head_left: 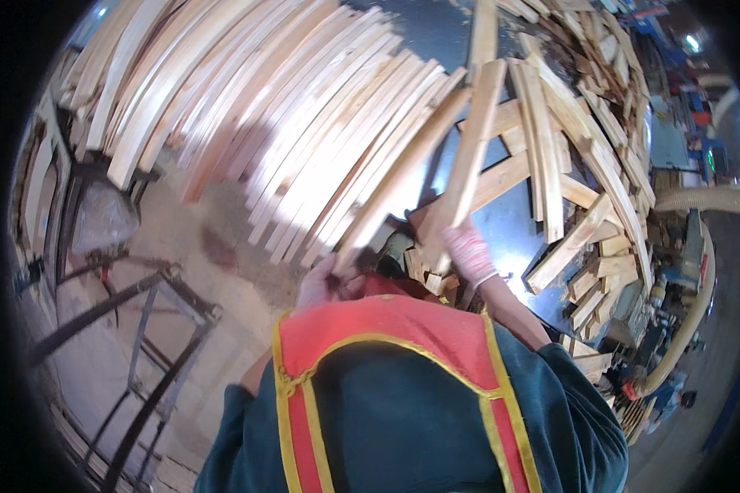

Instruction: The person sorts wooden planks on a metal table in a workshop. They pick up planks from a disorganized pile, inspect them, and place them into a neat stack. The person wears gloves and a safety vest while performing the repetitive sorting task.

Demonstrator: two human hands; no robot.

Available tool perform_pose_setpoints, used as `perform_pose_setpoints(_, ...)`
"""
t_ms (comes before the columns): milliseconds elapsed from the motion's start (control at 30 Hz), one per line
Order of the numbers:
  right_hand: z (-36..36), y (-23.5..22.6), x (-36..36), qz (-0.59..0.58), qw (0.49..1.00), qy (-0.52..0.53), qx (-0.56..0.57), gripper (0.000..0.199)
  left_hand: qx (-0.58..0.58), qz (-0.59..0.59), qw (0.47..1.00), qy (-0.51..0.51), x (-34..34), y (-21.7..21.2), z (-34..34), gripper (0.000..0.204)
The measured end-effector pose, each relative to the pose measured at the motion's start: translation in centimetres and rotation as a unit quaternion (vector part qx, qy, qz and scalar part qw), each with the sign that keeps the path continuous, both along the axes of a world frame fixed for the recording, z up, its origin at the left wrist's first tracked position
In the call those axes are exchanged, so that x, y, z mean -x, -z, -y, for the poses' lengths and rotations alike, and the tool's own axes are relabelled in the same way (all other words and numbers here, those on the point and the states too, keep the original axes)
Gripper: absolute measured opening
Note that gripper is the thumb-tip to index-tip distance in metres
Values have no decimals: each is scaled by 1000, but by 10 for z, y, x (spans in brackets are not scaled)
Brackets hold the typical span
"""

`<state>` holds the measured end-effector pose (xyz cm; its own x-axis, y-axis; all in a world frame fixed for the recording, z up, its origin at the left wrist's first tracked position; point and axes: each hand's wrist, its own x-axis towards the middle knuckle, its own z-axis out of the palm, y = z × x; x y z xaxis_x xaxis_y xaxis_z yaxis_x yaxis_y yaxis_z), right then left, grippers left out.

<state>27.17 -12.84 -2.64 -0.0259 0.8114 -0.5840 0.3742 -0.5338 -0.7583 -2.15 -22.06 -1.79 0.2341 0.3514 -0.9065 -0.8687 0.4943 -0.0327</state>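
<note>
My right hand, in a white and reddish work glove, is closed around the near end of a pale wooden board. That board points away from me over the dark table. Lower and to the left, my left hand is closed on the near end of another wooden board, which slants up to the right along the edge of a row of boards. The far ends of the two boards come close together. Part of my left hand's fingers is hidden behind the board end and my red apron.
A long row of wooden strips lies side by side at the left and far side. Loose boards and short offcuts crowd the dark table at right. A metal frame stands left; a ribbed hose runs far right.
</note>
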Motion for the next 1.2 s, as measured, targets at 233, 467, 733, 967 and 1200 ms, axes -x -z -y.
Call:
perform_pose_setpoints(233,-42,-19,90,136,903,-407,2,82,-195,-246,942,122,43,28,64,41)
perform_pose_setpoints(467,-170,-52,-48,395,842,-172,-326,41,-322,-705,423,469,-29,-46,-38,76)
perform_pose_setpoints(733,-231,-15,-234,515,849,-99,-59,108,-502,-660,153,537,-153,10,-127,87)
perform_pose_setpoints(967,-205,-70,-216,602,787,-101,-88,104,-489,-647,172,559,-153,25,-127,73)
perform_pose_setpoints(1200,-93,-48,-207,-52,955,238,-171,99,-333,102,847,400,-66,-63,-108,80)
